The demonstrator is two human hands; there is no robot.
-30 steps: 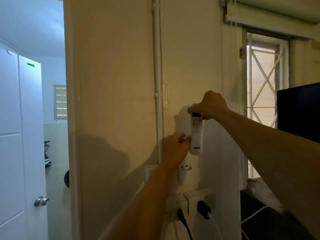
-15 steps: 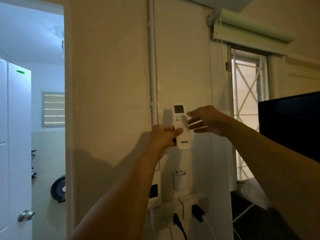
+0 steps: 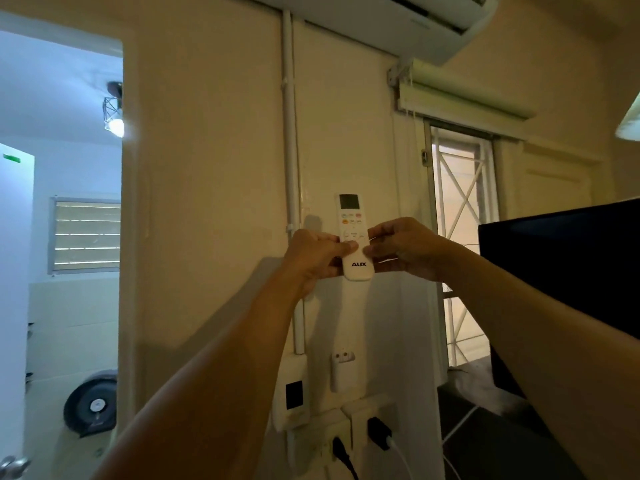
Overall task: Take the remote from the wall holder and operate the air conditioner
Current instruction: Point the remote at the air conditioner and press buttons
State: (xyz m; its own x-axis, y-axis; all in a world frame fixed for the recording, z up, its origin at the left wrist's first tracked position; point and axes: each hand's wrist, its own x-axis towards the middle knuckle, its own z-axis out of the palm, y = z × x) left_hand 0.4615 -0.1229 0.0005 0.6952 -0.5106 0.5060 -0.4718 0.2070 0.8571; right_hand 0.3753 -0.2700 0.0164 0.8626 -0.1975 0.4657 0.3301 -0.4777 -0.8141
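Remote [image 3: 354, 237] looks like smooth white plastic with a slight sheen. Wall [image 3: 214, 168] is painted and semi-glossy, and the doorknob [image 3: 14, 466] is shiny metal.

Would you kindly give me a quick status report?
Both hands, left hand and right hand, grip remote. Wall holder empty. Air conditioner overhead, unobstructed.

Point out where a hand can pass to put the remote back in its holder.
Free: bare wall between the remote and the empty holder straight below. Also bare wall right of the holder, toward the window frame. Crowded: pipe at left, switch box and plugged sockets just beneath.
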